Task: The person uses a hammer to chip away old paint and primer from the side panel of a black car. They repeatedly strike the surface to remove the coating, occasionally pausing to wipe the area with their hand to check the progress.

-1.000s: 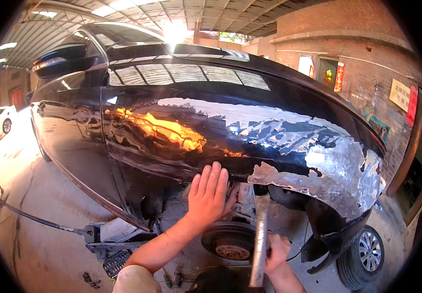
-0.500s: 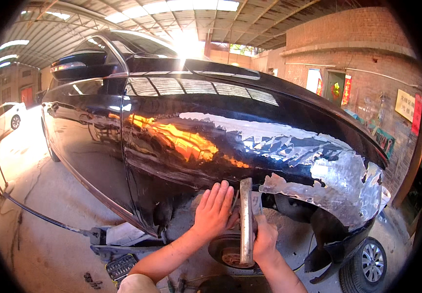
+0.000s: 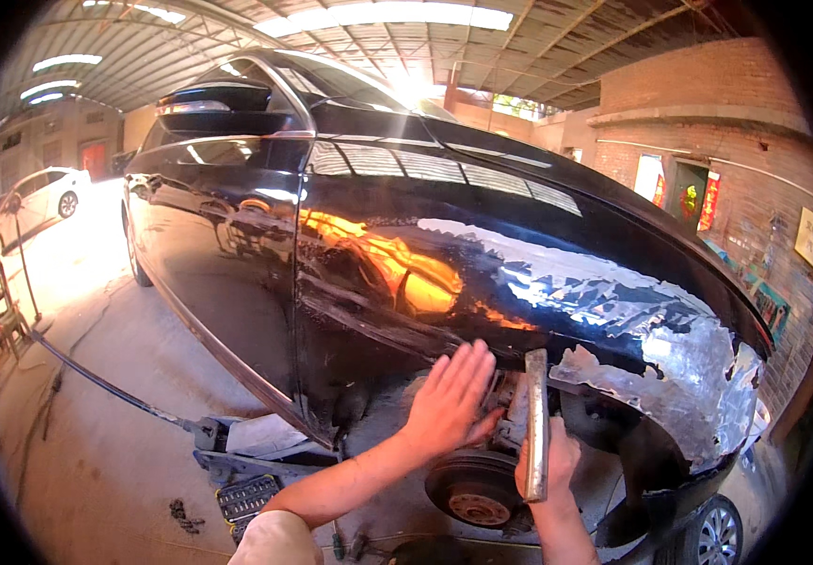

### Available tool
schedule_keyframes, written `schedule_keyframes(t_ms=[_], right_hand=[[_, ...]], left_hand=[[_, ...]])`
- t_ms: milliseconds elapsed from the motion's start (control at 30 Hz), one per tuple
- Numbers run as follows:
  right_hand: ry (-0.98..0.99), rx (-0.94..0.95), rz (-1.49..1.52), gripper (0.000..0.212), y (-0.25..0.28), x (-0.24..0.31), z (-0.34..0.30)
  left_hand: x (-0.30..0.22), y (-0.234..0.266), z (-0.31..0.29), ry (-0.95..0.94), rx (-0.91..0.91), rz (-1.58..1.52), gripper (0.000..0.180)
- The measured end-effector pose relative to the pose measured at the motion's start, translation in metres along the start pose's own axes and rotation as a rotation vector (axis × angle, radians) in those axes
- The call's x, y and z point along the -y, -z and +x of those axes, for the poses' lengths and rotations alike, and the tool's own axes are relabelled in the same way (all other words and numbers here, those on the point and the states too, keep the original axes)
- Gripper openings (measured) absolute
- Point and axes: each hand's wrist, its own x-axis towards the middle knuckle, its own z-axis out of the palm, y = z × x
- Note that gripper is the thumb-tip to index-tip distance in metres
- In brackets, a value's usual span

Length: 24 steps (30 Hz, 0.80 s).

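Note:
A black car fender (image 3: 387, 330) curves in front of me, with ragged patches of bare silver metal (image 3: 604, 306) on its right side. My left hand (image 3: 449, 400) lies open by the fender's lower edge above the wheel arch, fingertips on or very close to the paint and thumb held apart. To its right, my right hand (image 3: 557, 461) is closed on a long silver metal bar (image 3: 536, 424). The bar stands nearly upright, its top end near the fender edge. Whatever is behind the bar in my fist is hidden. Below my hands shows a bare brake disc (image 3: 477, 499).
Left of the disc, a floor jack (image 3: 237, 443) with a long handle reaches under the car. Near it lies an open socket set (image 3: 248, 499). A loose wheel (image 3: 715, 532) rests at the lower right. A white car (image 3: 34, 202) stands far left; a brick wall (image 3: 717, 104) rises right.
The view has turned, so the car and my hands appear farther right. My left thumb is now spread wider from the fingers. My right hand still grips the bar.

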Motion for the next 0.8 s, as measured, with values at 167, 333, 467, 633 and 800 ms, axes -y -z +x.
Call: schedule_keyframes(t_ms=[167, 333, 467, 633, 800], right_hand=[[-0.093, -0.043, -0.001, 0.049, 0.014, -0.015, -0.044], [-0.345, -0.029, 0.083, 0.046, 0.029, -0.024, -0.097], [-0.423, 0.054, -0.004, 0.031, 0.037, -0.034, -0.137], [-0.614, 0.080, 0.002, 0.032, 0.051, -0.036, -0.185], [-0.687, 0.093, 0.018, 0.034, 0.071, -0.023, -0.232]], left_hand=[[0.055, 0.044, 0.053, 0.160, -0.037, 0.008, 0.093], [0.133, 0.065, 0.079, 0.176, -0.121, 0.052, 0.088], [0.165, 0.065, 0.085, 0.264, -0.192, 0.076, 0.083], [0.164, 0.060, 0.065, 0.322, -0.216, 0.062, 0.082], [0.160, 0.053, 0.015, 0.356, -0.212, -0.004, 0.085]])
